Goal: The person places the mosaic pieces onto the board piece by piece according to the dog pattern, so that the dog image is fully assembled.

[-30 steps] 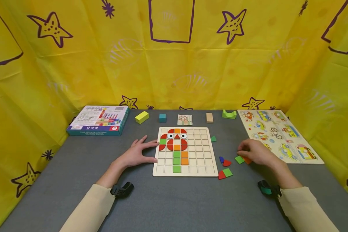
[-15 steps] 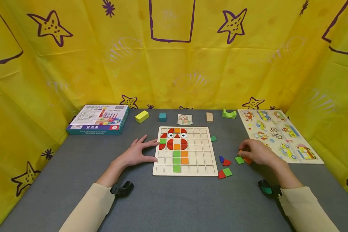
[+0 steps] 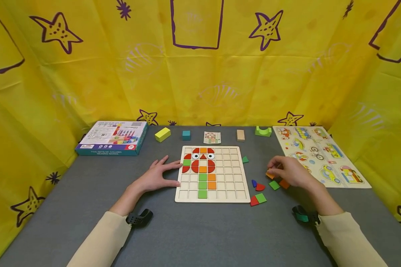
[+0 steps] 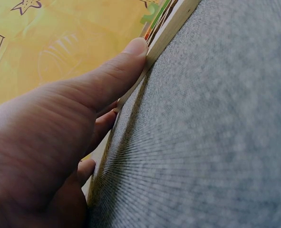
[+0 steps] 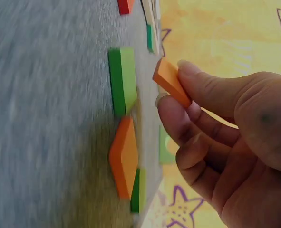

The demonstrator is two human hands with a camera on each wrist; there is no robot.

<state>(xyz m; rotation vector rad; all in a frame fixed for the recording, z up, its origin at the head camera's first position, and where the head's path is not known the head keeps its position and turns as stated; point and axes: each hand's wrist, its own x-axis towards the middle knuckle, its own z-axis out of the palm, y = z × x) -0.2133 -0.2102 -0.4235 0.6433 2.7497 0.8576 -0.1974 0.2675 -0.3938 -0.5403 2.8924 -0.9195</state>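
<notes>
A wooden grid board [image 3: 228,185] lies mid-table, with red, green and orange tiles and two eye tiles set in its left half. My left hand [image 3: 155,177] rests at its left edge, thumb and forefinger spread and touching the rim; the left wrist view shows the thumb [image 4: 116,71] against it. My right hand [image 3: 292,171] pinches an orange tile [image 5: 171,81] between thumb and fingers, raised off the table. Below it lie a green tile [image 3: 274,185] and another orange tile [image 3: 284,183]. Left of these are a red piece [image 3: 260,187] and a blue piece [image 3: 254,183].
Red [image 3: 254,201] and green [image 3: 261,198] tiles lie off the board's near right corner. A picture puzzle board [image 3: 324,159] is at right. Behind stand a pattern card [image 3: 212,137], several blocks and a green arch [image 3: 263,131]. A box [image 3: 111,138] sits back left.
My right hand has lifted and moved slightly left with the orange tile, uncovering the other orange tile below. The left hand stays at the board's edge.
</notes>
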